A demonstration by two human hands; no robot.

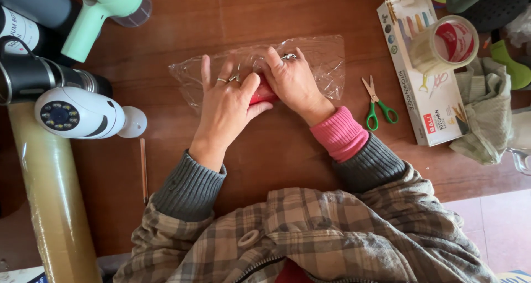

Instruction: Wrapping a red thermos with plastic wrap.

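A sheet of clear plastic wrap [326, 62] lies flat on the wooden table [166, 29]. A small red object [262, 94] sits on its near edge, mostly hidden under my hands. My left hand [225, 103] presses down on the red object's left side with fingers spread over the wrap. My right hand [292, 78], with a ring on one finger, covers the object's right side, fingertips on the plastic. What the red object is cannot be made out.
Green-handled scissors [376, 107] lie right of the wrap, beside a white box [437, 117] with a tape roll [445, 44] on it. A cloth [489, 114] sits far right. At left stand a white camera [77, 114], a green hair dryer [102, 12], a large film roll [52, 205] and a pencil [143, 169].
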